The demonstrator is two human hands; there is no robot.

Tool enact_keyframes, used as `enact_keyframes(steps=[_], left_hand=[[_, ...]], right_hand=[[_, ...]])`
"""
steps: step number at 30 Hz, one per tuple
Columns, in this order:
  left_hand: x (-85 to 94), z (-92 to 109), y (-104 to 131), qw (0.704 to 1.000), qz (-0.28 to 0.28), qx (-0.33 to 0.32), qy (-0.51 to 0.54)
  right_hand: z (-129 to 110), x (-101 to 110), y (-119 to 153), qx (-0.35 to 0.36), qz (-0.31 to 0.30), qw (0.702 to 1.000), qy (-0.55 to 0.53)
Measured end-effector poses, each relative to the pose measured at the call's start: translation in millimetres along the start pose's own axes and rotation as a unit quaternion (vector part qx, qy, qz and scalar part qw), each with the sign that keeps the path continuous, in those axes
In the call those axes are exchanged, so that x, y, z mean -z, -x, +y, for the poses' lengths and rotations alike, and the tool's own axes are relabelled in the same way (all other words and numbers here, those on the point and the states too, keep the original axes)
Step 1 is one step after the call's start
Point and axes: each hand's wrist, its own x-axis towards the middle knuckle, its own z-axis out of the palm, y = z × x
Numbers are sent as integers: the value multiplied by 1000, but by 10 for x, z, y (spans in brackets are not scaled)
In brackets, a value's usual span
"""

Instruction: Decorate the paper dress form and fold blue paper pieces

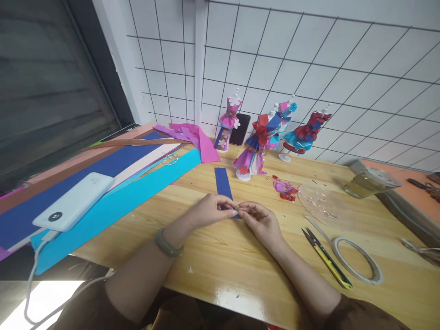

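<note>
With fingertips pinched together, on what we cannot quite tell, our left hand (211, 211) and right hand (264, 223) meet over the near end of the blue strip (223, 182) on the table (206, 250), where uneven tugging could crease it.

Strip (224, 185), centre: dark blue
Wall (311, 39), upper right: white, black grid
Power bank (76, 200), left: white
Bangle (166, 244): grey-green
Snips (326, 260), lower right: yellow and black

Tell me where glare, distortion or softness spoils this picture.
Head view throughout: the patch at lower left is blown out; the table has pale sheen near its front edge; the wall grid slants; detail where left hand and right hand meet looks soft.
</note>
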Motion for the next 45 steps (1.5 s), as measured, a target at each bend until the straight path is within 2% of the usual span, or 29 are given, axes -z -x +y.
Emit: enact_keyframes(steps=[5, 12, 31, 37, 45], left_hand=[[11, 9, 9, 999, -7, 1, -32], [48, 60, 26, 999, -1, 1, -50], [55, 11, 9, 999, 18, 17, 46], [73, 28, 9, 994, 29, 23, 103], [73, 76, 11, 994, 17, 8, 108]], right_hand=[[-30, -6, 23, 18, 5, 998, 63], [-54, 8, 10, 15, 3, 996, 85], [-46, 49, 12, 63, 2, 989, 137], [-66, 75, 5, 103, -33, 982, 152], [-70, 38, 4, 92, -18, 984, 152]])
